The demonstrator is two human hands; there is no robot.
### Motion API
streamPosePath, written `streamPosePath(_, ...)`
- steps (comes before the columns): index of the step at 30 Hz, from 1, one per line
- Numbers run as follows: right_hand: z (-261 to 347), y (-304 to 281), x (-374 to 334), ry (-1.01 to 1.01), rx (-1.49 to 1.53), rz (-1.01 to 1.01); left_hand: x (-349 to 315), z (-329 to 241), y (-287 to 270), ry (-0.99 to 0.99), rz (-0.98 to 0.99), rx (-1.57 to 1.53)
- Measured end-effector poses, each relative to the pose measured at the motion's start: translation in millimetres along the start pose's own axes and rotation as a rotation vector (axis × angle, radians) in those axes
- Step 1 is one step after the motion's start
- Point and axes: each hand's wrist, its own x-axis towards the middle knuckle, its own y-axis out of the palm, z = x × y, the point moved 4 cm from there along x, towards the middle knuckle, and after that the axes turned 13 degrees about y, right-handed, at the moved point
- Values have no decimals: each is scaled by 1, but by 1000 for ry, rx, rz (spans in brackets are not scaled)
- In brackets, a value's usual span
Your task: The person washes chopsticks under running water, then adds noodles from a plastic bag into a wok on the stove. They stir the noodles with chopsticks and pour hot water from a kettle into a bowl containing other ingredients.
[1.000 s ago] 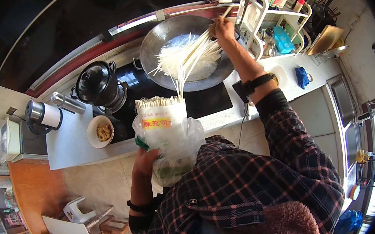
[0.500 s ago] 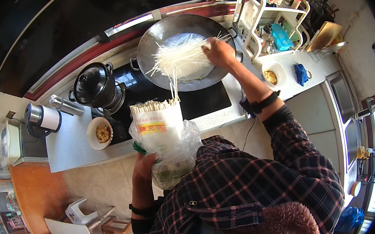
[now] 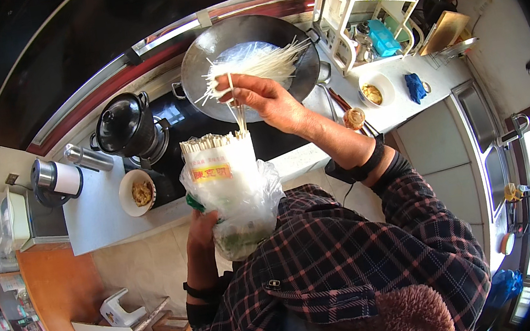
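Observation:
My left hand (image 3: 202, 228) is closed on the lower side of a white paper pack of dried noodles (image 3: 225, 170) in a clear plastic bag (image 3: 260, 193). The pack stands upright, its top open and noodle ends showing. My right hand (image 3: 267, 101) is above it, thumb and fingers closed round a few noodle sticks (image 3: 240, 118) that rise from the pack's right corner. Behind that hand, a loose heap of pale noodles (image 3: 265, 63) lies in a large wok (image 3: 197, 57), some ends poking over one another. My right hand covers part of the wok's near rim.
Left of the wok is a black lidded pot (image 3: 122, 125) on a burner. A bowl of yellowish food (image 3: 142, 194) sits near the counter's front edge, with a kettle (image 3: 59, 177) farther left. At right are chopsticks (image 3: 340, 99), a second bowl (image 3: 383, 86) and a white rack (image 3: 341, 21).
My right hand has come back from over the wok, left and nearer, to the noodle sticks above the pack. The noodles in the wok have shifted. My left hand still holds the pack.

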Motion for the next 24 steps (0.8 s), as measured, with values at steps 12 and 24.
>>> streamPosePath(12,36,28,-20,12,-157,72,-3,13,-24,98,231,-33)
streamPosePath(24,25,13,-87,37,-174,-213,-4,35,-42,3,247,-9)
